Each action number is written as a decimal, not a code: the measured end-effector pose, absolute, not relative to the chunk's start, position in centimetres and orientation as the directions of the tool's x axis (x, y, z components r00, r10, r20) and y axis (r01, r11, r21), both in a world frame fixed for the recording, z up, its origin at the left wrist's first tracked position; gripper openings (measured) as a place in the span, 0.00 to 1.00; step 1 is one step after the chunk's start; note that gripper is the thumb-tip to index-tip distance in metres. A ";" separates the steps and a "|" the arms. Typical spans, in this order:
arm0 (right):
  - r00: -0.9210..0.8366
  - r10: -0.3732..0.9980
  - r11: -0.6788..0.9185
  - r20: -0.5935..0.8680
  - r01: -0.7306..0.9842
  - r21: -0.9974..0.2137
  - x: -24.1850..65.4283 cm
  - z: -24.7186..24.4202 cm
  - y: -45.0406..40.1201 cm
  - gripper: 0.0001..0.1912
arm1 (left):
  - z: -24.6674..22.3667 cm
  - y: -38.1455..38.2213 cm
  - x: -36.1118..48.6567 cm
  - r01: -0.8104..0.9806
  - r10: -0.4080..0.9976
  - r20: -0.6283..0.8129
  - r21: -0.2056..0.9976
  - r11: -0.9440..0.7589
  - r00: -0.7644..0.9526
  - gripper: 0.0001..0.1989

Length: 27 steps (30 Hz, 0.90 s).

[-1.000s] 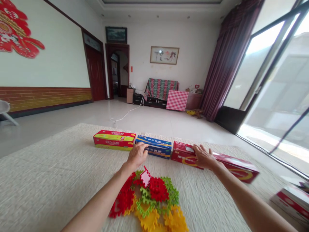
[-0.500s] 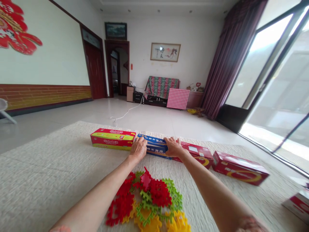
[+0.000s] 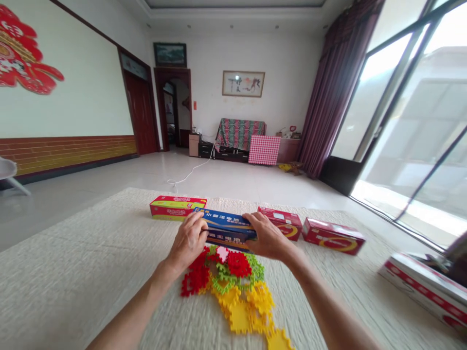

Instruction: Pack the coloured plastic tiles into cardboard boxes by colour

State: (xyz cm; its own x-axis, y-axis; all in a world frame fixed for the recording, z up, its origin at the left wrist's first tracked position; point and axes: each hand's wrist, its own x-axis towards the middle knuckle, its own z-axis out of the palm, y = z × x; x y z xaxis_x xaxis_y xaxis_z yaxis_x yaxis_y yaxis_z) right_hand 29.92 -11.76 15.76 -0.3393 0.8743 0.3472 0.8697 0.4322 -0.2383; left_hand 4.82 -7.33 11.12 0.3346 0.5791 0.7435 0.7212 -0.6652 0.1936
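A long blue box (image 3: 226, 222) with white lettering is held between my two hands, in front of the row of other boxes. My left hand (image 3: 189, 238) grips its left end, fingers over the top edge. At the right end, my right hand (image 3: 268, 236) is wrapped round the corner. Just below the blue box, red pieces (image 3: 195, 276), green pieces (image 3: 257, 270) and yellow pieces (image 3: 241, 315) of toothed plastic lie in a pile on the mat.
A red and yellow box (image 3: 171, 207) stands behind at the left. Two dark red boxes (image 3: 282, 223) (image 3: 332, 236) stand at the right on the cream mat (image 3: 91, 262). A white and red box (image 3: 423, 287) is at the far right.
The blue box has come out of the row of boxes toward me, held in both hands. A gap now shows between the red and yellow box and the dark red boxes. The view has shifted.
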 end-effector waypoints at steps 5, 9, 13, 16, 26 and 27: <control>-0.324 0.887 0.433 0.330 0.832 -0.347 28.3 16.0 -20.1 0.32 | 11.1 -15.2 2.6 0.695 0.650 0.670 0.274 -0.664 0.358 0.06; -0.285 0.927 0.366 0.244 0.831 -0.419 27.6 14.9 -26.3 0.33 | 9.7 -20.4 1.8 0.690 0.699 0.610 0.321 -0.649 0.374 0.06; -0.243 0.957 0.289 0.157 0.817 -0.499 27.8 12.2 -30.9 0.35 | 7.2 -24.5 1.7 0.691 0.714 0.572 0.320 -0.648 0.404 0.08; -0.239 0.964 0.265 0.119 0.793 -0.549 28.5 10.4 -32.5 0.35 | 5.4 -26.4 2.1 0.697 0.707 0.562 0.291 -0.655 0.429 0.08; -0.267 0.930 0.365 0.252 0.755 -0.545 30.9 7.8 -25.8 0.37 | 4.3 -22.3 5.4 0.732 0.657 0.651 0.222 -0.644 0.380 0.08; -0.269 0.923 0.380 0.276 0.751 -0.540 30.9 7.6 -25.0 0.37 | 4.3 -21.8 5.6 0.740 0.660 0.653 0.221 -0.636 0.373 0.08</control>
